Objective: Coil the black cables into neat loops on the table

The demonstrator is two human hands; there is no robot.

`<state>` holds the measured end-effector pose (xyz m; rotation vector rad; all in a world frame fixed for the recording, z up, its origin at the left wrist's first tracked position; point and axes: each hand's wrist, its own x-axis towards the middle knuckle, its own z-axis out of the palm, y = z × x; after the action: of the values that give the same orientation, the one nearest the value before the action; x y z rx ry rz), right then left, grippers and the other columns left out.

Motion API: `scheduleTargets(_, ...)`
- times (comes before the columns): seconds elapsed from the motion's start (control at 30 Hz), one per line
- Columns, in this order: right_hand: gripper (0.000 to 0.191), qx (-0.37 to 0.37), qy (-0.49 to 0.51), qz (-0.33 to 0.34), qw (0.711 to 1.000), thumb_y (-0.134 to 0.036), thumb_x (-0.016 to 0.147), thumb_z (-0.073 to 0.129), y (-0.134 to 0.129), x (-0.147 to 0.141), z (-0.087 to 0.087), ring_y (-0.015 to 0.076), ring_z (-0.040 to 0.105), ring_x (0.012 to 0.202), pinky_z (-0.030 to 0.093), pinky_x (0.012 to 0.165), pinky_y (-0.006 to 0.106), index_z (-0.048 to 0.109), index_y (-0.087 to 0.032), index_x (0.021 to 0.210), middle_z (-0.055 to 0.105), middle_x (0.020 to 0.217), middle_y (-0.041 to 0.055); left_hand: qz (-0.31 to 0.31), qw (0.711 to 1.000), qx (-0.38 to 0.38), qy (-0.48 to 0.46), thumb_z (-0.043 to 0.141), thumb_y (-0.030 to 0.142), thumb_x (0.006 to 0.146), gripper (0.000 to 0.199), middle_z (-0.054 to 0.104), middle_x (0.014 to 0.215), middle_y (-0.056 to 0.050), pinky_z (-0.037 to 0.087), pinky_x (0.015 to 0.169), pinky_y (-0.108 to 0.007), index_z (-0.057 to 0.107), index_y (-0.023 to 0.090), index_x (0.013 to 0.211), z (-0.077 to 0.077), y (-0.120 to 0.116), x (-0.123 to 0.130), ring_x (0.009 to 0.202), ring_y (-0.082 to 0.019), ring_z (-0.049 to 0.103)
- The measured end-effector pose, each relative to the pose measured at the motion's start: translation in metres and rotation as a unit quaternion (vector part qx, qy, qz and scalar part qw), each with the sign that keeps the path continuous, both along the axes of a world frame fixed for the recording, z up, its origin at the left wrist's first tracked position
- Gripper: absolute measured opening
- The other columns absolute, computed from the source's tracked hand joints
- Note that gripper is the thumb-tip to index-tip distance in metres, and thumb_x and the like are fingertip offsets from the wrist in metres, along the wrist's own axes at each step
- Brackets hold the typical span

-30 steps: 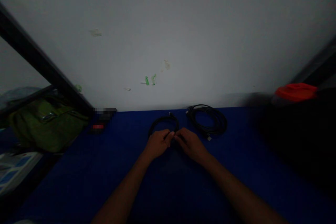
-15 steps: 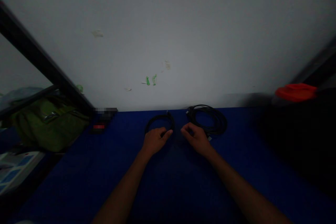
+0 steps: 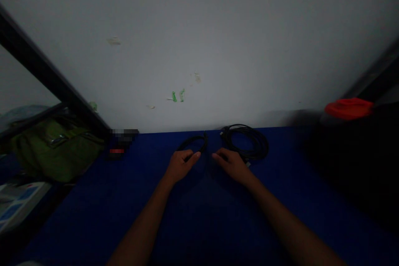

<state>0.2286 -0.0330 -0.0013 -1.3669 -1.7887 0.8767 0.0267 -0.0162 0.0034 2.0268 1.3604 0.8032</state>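
A short black cable (image 3: 190, 138) lies in a loop on the blue tabletop. My left hand (image 3: 180, 167) is closed over its near side, thumb and fingers around it, and part of the loop is hidden under the hand. Just to the right, my right hand (image 3: 233, 165) hovers low with fingers curled and thumb a little apart; nothing shows between them. Behind that hand rests a larger coil of black cable (image 3: 261, 141), with a plug end at its upper left and a pale connector (image 3: 248, 164) by my wrist.
Blue tabletop (image 3: 199, 216) meets a grey wall (image 3: 218, 50) at the back. A blurred-out dark object (image 3: 124, 137) sits at the back left. Beyond the left edge are a green bag (image 3: 59, 149) and a white-and-blue box (image 3: 21, 199). A dark bulk with a red-orange top (image 3: 349, 109) stands right.
The short cable's loop has shifted and its free end now points up, slightly farther right. My left hand has moved a little left; the right thumb and fingers have parted slightly.
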Motion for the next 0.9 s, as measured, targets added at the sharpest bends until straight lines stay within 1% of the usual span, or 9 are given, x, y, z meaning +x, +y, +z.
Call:
scheduleTargets(0.07, 0.039, -0.085, 0.146, -0.033, 0.985, -0.052, 0.081, 0.044, 0.001, -0.003, 0.000, 0.0074, 0.040, 0.043, 0.029, 0.040, 0.019, 0.053, -0.017, 0.068, 0.051, 0.057, -0.0017, -0.035, 0.999, -0.032, -0.015, 0.041, 0.053, 0.082, 0.049, 0.043, 0.045, 0.005, 0.028, 0.046, -0.020, 0.047, 0.016, 0.052, 0.001, -0.003, 0.001, 0.043, -0.008, 0.040)
scheduleTargets(0.13, 0.042, -0.166, 0.261, -0.045, 0.950, -0.057, 0.078, 0.046, 0.000, -0.005, 0.000, 0.0045, 0.029, 0.036, 0.020, 0.032, 0.017, 0.050, -0.017, 0.067, 0.047, 0.054, -0.0042, -0.062, 0.996, -0.067, -0.014, 0.037, 0.054, 0.083, 0.051, 0.043, 0.043, 0.004, 0.029, 0.044, -0.019, 0.050, 0.015, 0.053, 0.002, -0.005, 0.002, 0.040, -0.008, 0.041)
scheduleTargets(0.17, 0.042, -0.193, 0.299, -0.046, 0.933, -0.057, 0.076, 0.049, 0.000, -0.006, 0.000, 0.0036, 0.027, 0.034, 0.018, 0.030, 0.016, 0.048, -0.017, 0.066, 0.046, 0.053, -0.0050, -0.073, 0.994, -0.080, -0.007, 0.035, 0.054, 0.084, 0.052, 0.043, 0.041, 0.004, 0.030, 0.043, -0.019, 0.051, 0.015, 0.052, 0.002, -0.006, 0.002, 0.039, -0.008, 0.041)
scheduleTargets(0.23, 0.040, -0.218, 0.341, -0.047, 0.913, -0.054, 0.071, 0.057, -0.001, -0.008, -0.001, 0.0027, 0.026, 0.033, 0.018, 0.028, 0.015, 0.047, -0.017, 0.063, 0.045, 0.051, -0.0059, -0.091, 0.992, -0.084, 0.016, 0.033, 0.054, 0.085, 0.054, 0.044, 0.040, 0.004, 0.030, 0.043, -0.018, 0.051, 0.015, 0.052, 0.002, -0.007, 0.003, 0.038, -0.007, 0.042)
scheduleTargets(0.47, 0.030, -0.266, 0.414, -0.006, 0.871, -0.040, 0.066, 0.068, -0.004, -0.012, -0.007, 0.0021, 0.033, 0.032, 0.030, 0.027, 0.015, 0.052, -0.015, 0.060, 0.052, 0.050, -0.0044, -0.130, 0.981, -0.010, 0.142, 0.034, 0.057, 0.084, 0.054, 0.047, 0.048, 0.003, 0.025, 0.047, -0.021, 0.051, 0.015, 0.053, 0.005, -0.009, 0.006, 0.045, -0.008, 0.042)
scheduleTargets(0.6, 0.028, -0.269, 0.431, 0.011, 0.861, -0.038, 0.066, 0.068, -0.004, -0.015, -0.009, 0.0037, 0.039, 0.033, 0.036, 0.028, 0.016, 0.054, -0.014, 0.063, 0.058, 0.054, -0.0019, -0.146, 0.971, -0.012, 0.189, 0.041, 0.062, 0.078, 0.048, 0.052, 0.056, 0.002, 0.024, 0.048, -0.022, 0.054, 0.018, 0.067, 0.009, -0.013, 0.010, 0.051, -0.011, 0.047)
scheduleTargets(0.7, 0.028, -0.277, 0.425, 0.035, 0.861, -0.038, 0.066, 0.069, -0.005, -0.016, -0.010, 0.0045, 0.043, 0.034, 0.039, 0.030, 0.017, 0.054, -0.014, 0.065, 0.060, 0.056, -0.0016, -0.149, 0.971, -0.018, 0.186, 0.045, 0.059, 0.077, 0.041, 0.057, 0.065, 0.000, 0.027, 0.050, -0.023, 0.055, 0.019, 0.085, 0.010, -0.017, 0.013, 0.057, -0.014, 0.052)
scheduleTargets(0.8, 0.030, -0.278, 0.419, 0.051, 0.863, -0.040, 0.066, 0.069, -0.006, -0.018, -0.011, 0.0047, 0.044, 0.035, 0.041, 0.031, 0.017, 0.053, -0.014, 0.066, 0.059, 0.056, -0.0023, -0.139, 0.977, -0.029, 0.159, 0.049, 0.051, 0.078, 0.039, 0.060, 0.075, -0.002, 0.031, 0.053, -0.023, 0.051, 0.020, 0.101, 0.009, -0.020, 0.016, 0.065, -0.017, 0.055)
scheduleTargets(0.9, 0.032, -0.265, 0.405, 0.070, 0.872, -0.042, 0.068, 0.068, -0.007, -0.017, -0.010, 0.0038, 0.043, 0.036, 0.042, 0.032, 0.016, 0.052, -0.014, 0.066, 0.058, 0.056, -0.0026, -0.131, 0.983, -0.044, 0.118, 0.049, 0.046, 0.080, 0.036, 0.059, 0.075, -0.002, 0.035, 0.053, -0.023, 0.049, 0.019, 0.104, 0.009, -0.021, 0.017, 0.064, -0.016, 0.054)
